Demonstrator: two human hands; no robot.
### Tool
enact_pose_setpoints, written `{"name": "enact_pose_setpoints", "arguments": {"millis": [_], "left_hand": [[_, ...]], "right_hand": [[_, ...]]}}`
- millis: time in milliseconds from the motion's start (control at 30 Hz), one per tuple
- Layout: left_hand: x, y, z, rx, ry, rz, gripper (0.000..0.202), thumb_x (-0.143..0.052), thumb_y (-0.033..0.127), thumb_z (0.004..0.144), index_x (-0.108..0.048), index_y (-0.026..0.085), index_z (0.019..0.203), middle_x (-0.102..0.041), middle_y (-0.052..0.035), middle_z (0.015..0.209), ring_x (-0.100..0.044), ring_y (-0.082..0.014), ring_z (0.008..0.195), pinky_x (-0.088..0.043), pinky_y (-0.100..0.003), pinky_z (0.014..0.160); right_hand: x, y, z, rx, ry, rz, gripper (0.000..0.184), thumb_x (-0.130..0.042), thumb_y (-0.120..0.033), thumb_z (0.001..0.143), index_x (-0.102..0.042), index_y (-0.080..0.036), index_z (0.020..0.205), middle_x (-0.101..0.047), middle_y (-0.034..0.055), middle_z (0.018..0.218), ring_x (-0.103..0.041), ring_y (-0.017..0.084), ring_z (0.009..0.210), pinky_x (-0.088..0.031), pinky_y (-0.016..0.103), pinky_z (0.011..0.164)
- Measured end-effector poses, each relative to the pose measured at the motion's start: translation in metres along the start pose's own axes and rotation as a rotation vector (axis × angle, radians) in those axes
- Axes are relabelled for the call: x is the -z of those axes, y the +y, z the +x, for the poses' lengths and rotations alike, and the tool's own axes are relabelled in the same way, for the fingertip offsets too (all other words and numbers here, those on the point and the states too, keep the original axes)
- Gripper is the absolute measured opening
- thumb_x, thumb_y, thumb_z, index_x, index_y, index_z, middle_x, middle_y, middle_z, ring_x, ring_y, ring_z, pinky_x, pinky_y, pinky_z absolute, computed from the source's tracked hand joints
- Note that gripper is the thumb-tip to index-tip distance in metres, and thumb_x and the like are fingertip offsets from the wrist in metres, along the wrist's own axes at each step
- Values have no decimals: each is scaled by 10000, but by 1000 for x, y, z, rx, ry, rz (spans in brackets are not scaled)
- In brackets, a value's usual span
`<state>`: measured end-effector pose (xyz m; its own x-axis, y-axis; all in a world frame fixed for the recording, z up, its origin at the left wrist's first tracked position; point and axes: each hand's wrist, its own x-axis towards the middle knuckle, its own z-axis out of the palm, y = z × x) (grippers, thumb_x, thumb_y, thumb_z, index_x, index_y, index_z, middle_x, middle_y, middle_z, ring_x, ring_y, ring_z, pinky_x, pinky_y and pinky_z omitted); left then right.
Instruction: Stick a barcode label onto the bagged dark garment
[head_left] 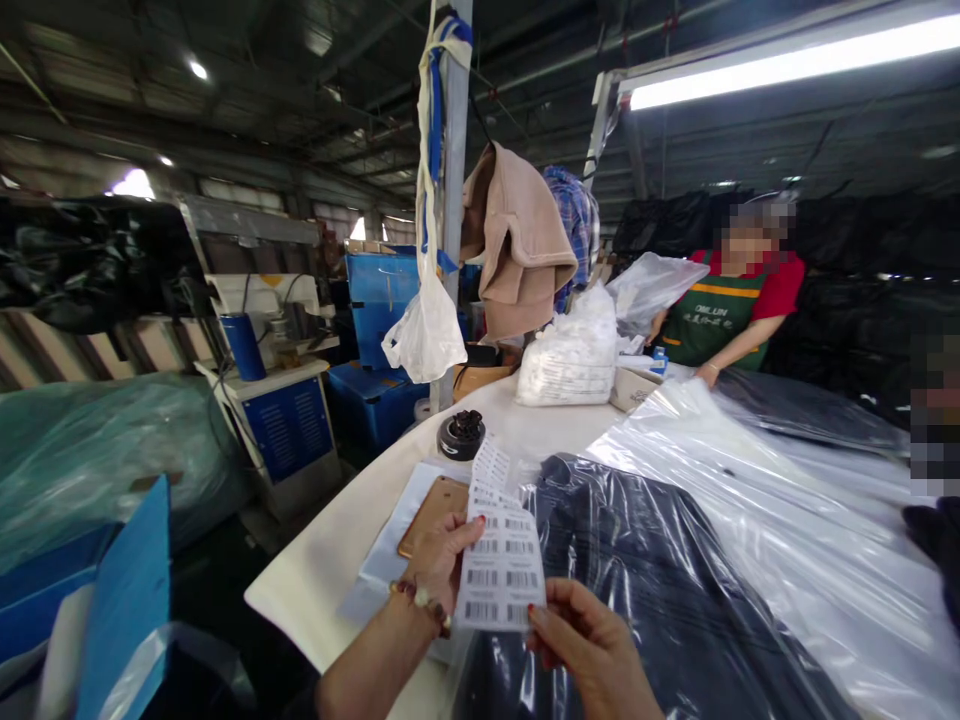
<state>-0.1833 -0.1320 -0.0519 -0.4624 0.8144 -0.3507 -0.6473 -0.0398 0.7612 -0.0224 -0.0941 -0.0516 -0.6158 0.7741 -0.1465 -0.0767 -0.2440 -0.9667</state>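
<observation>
My left hand (pixel 442 560) grips the left edge of a white sheet of barcode stickers (pixel 501 560), thumb on top. At the sheet's lower right corner, my right hand (pixel 581 635) pinches a sticker's edge between thumb and fingers. The far part of the sheet curls up and away from me. Under and to the right of it lies a dark garment (pixel 645 580) in a clear plastic bag. A gold phone (pixel 433 515) rests on papers (pixel 375 560) beside my left hand, partly covered by it.
A black round dish (pixel 459 437) with small dark pieces sits beyond the sheet. Clear plastic bags (pixel 787 510) spread to the right, where a co-worker in a green apron (pixel 709 320) stands. Farther back are a white bagged stack (pixel 568 360) and a post (pixel 453 150) with a hanging bag.
</observation>
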Motion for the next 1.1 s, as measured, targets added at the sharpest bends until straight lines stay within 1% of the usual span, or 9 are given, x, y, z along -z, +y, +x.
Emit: {"name": "enact_pose_setpoints", "arguments": {"millis": [167,300,433,500,633,733,833,967,1100], "left_hand": [[-26,-13,-39,129,-227,-49,448,-839,306,439,-659,93,788,-687,-112,714,-640,-242,653,-478,-311,604],[-38,-21,-54,149,-293,-50,414,-825,287,467,-687,83,800,-698,-130,795,-642,-235,707,-482,-294,657],[-41,-32,-56,248,-261,-61,423,-833,262,454,-695,96,818,-700,-111,757,-614,-177,614,-451,-241,560],[-41,-39,-55,274,-237,-97,438,-838,257,442,-694,98,824,-700,-112,750,-617,-190,619,-455,-256,571],[-40,-53,-53,193,-208,-80,436,-830,284,476,-687,97,843,-701,-118,769,-637,-255,699,-479,-341,679],[-42,-60,-55,96,-214,-3,391,-809,312,542,-689,114,858,-702,-103,827,-636,-253,770,-471,-350,755],[-47,-65,-59,49,-228,-19,378,-806,323,553,-696,132,860,-700,-78,861,-630,-233,800,-462,-327,783],[-54,-73,-62,87,-186,-65,414,-841,362,466,-699,117,768,-695,-76,745,-627,-225,705,-466,-304,675],[-56,-81,-62,92,-220,-89,402,-816,393,516,-695,118,783,-693,-83,749,-626,-222,704,-453,-286,632]], "right_hand": [[22,-14,-15,133,-19,-66,270,-700,-429,673,-680,-204,822,-628,-1,626,-516,117,579,-381,223,530],[34,-18,-22,198,25,-142,242,-663,-405,721,-680,-219,875,-606,-11,628,-503,117,590,-406,228,562],[42,-13,-26,272,122,-188,289,-633,-400,754,-631,-216,978,-653,29,794,-575,151,707,-470,238,625],[45,-10,-28,301,169,-218,320,-630,-402,756,-595,-208,1009,-655,55,864,-604,178,771,-498,252,648],[42,-1,-37,554,406,-435,206,-631,-352,760,-614,-206,903,-605,47,837,-573,142,676,-477,228,602],[35,9,-43,682,457,-563,145,-600,-321,786,-639,-214,875,-586,38,851,-542,113,615,-452,214,575],[29,18,-47,651,485,-533,198,-583,-347,796,-631,-217,938,-616,37,872,-584,128,671,-467,203,595],[29,22,-48,593,496,-474,216,-582,-354,789,-634,-212,943,-637,42,869,-594,146,715,-478,207,622],[30,23,-47,516,506,-384,256,-597,-402,759,-648,-206,917,-648,41,840,-588,145,664,-485,215,594]]}}
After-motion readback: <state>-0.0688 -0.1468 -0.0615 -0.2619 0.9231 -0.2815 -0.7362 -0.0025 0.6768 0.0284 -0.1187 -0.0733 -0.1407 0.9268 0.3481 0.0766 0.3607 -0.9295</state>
